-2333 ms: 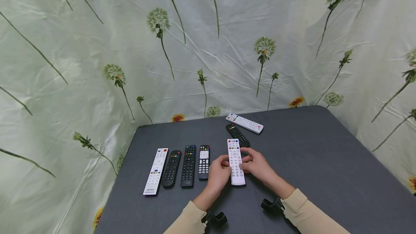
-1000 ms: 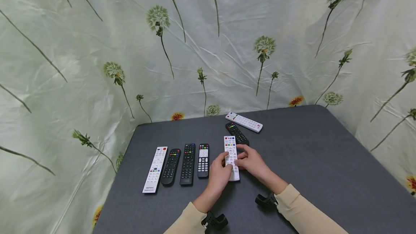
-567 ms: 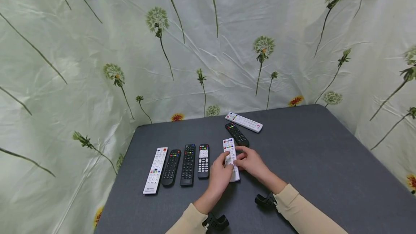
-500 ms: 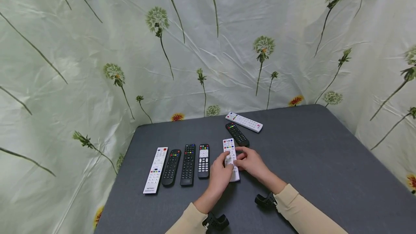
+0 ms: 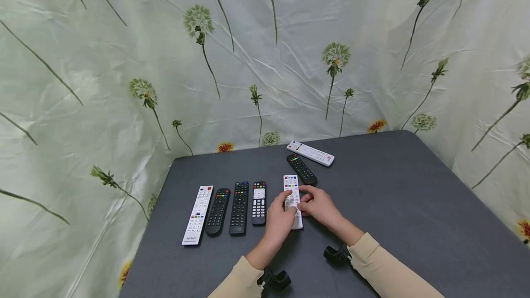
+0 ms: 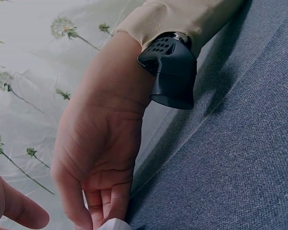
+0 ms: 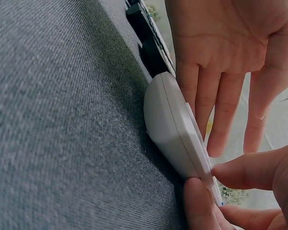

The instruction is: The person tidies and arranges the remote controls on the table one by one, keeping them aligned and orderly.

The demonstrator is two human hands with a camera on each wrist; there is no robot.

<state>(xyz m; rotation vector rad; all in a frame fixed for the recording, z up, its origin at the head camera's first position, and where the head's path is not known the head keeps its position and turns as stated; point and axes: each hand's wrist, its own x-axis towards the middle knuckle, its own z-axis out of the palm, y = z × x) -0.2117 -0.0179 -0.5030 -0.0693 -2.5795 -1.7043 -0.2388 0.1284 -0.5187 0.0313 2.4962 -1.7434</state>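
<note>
A white remote control (image 5: 291, 181) lies at an angle to the table in the head view, its upper buttons showing and its lower part partly covered by fingers. My right hand (image 5: 320, 206) pinches its right edge; the right wrist view shows thumb and fingertips on the white casing (image 7: 165, 124). Over its left side extends my left hand (image 5: 279, 220), fingers fairly straight. In the right wrist view that left hand (image 7: 225, 52) has thumb and fingers spread apart, gripping nothing visible. Just beyond the remote's top lies a slanted black remote (image 5: 302, 169).
Left of the hands stands a row: a white remote (image 5: 198, 215), a rounded black remote (image 5: 217, 212), a long black remote (image 5: 239, 208) and a black remote with white keys (image 5: 259, 203). Another white remote (image 5: 310, 152) lies near the back edge of the grey table (image 5: 393, 197).
Since 2.3 seconds ago the white remote has shifted slightly left, and the left hand has come over its face. During the last half second the hands have barely moved.
</note>
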